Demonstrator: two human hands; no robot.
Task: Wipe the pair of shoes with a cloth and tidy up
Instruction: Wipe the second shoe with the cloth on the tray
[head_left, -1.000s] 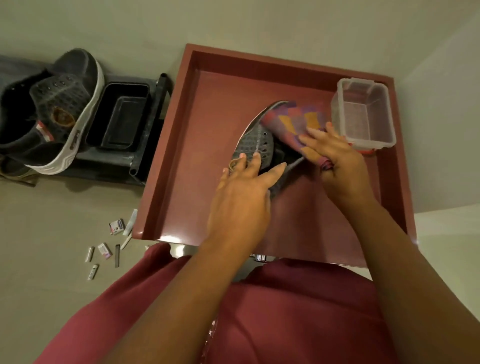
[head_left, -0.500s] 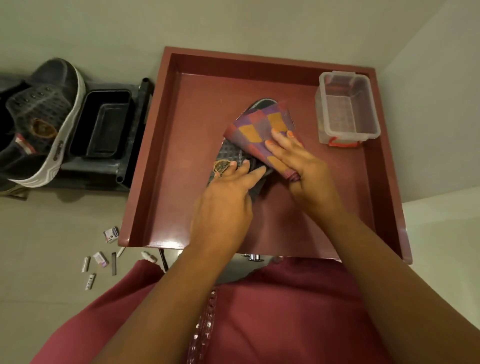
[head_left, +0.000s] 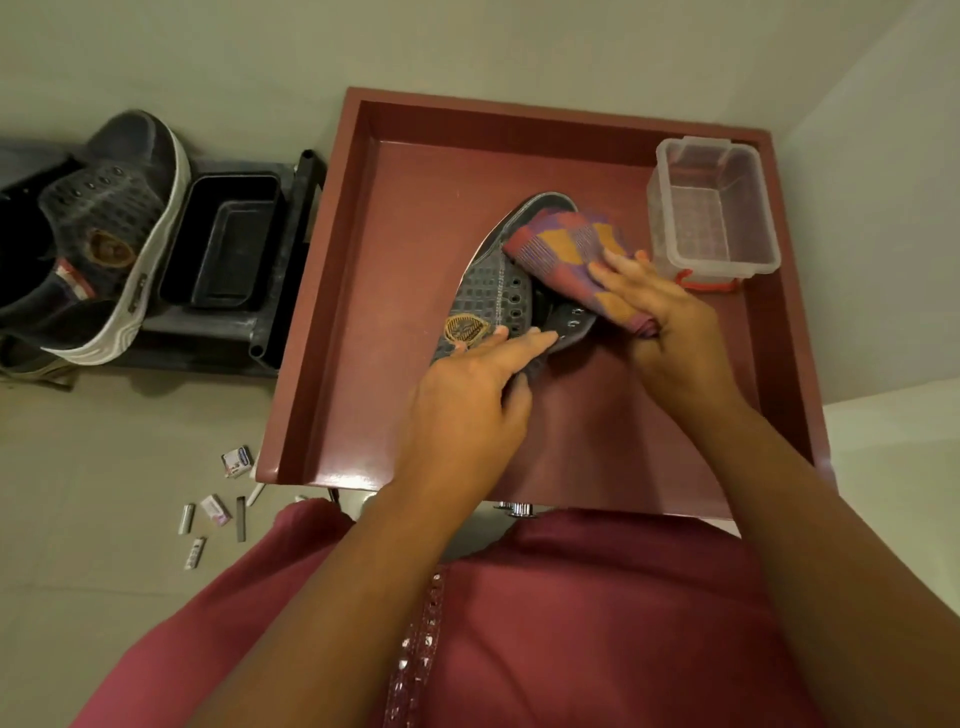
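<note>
Wiping is under way at the centre of the frame, where a grey shoe (head_left: 493, 291) lies inside a red tray (head_left: 332, 291) with its toe toward the upper right. The shoe is steadied at its heel end by the left hand (head_left: 467, 415), whose fingers are laid flat over the collar and curled around it, presumably so that it cannot slide under the rubbing. A checked cloth (head_left: 576, 260) is bunched in the right hand (head_left: 670, 332) and pressed by its fingers against the forefoot, near the tongue. A clear plastic box (head_left: 714, 208) stands at the upper right of the tray, just beside the cloth, probably kept for tidying. The second shoe (head_left: 104, 244) is propped on a dark rack (head_left: 228, 244) at the upper left of the frame, apparently waiting its turn, and small scattered items (head_left: 213, 509) lie on the floor at lower left. Compared with half a second earlier, the cloth has been drawn a little toward the toe and the right side of the shoe, while the left hand's hold is unchanged.
</note>
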